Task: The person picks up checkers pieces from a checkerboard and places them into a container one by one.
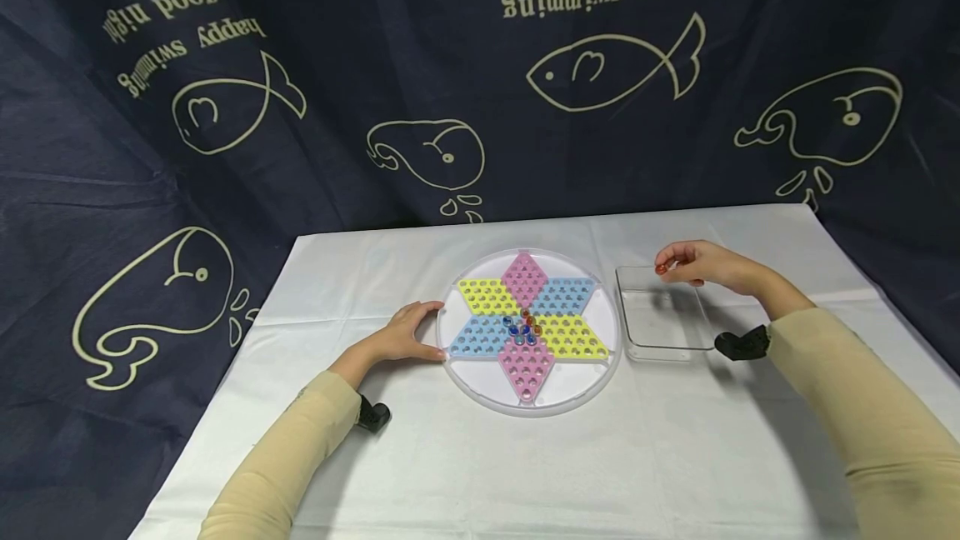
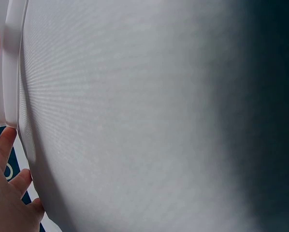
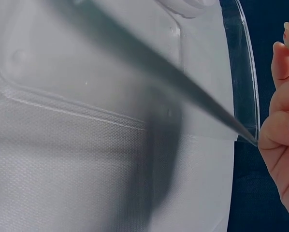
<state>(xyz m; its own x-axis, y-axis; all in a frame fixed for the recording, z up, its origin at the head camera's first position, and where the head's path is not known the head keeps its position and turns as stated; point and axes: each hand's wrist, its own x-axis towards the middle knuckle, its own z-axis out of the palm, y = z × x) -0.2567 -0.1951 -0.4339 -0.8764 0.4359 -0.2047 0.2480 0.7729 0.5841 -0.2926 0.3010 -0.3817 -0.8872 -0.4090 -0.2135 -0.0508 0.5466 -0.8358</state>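
Small reddish marble (image 1: 662, 270) pinched in the right hand (image 1: 697, 263), above the far-left corner of the clear tray (image 1: 664, 338), at 3 o'clock from the round board (image 1: 480, 369). Could slip from so light a pinch, bounce off hard plastic and roll across the surface (image 1: 570, 465) (judgement only). Glossy, round, tiny. Left hand (image 1: 405, 333) relaxed, fingers resting against the board's rim at 9 o'clock; more marbles (image 1: 521, 328) clustered at centre.

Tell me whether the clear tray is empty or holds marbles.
Empty: the tray shows only bare clear bottom; the right hand holds a red marble above its far edge.
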